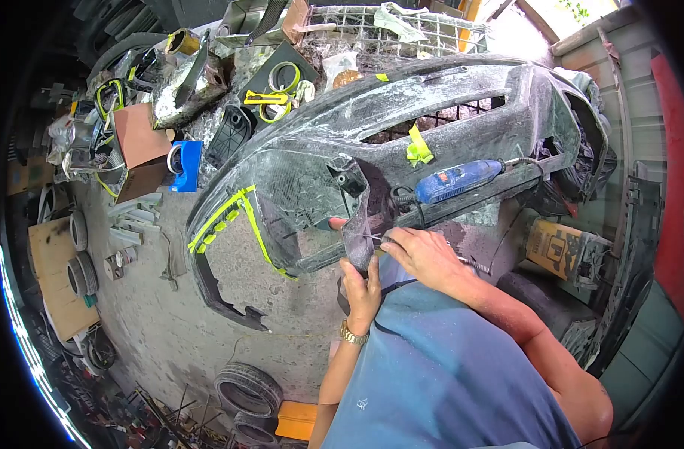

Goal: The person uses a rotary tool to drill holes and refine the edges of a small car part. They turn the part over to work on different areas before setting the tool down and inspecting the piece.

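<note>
Close to my body, my left hand holds the lower end of a dark, dusty curved plastic piece, its fingers wrapped round it. My right hand is at the right side of that piece, fingers closed on a thin rod-like tool whose tip meets the piece. Behind both hands lies a large dusty black bumper with yellow-green tape along its left opening. A blue rotary tool rests on the bumper, right of the piece, with a flexible shaft at its end.
Tape rolls, a yellow cutter, a blue tape dispenser and a cardboard box stand at the upper left. Tyres lie on the floor below. A yellow box is at the right.
</note>
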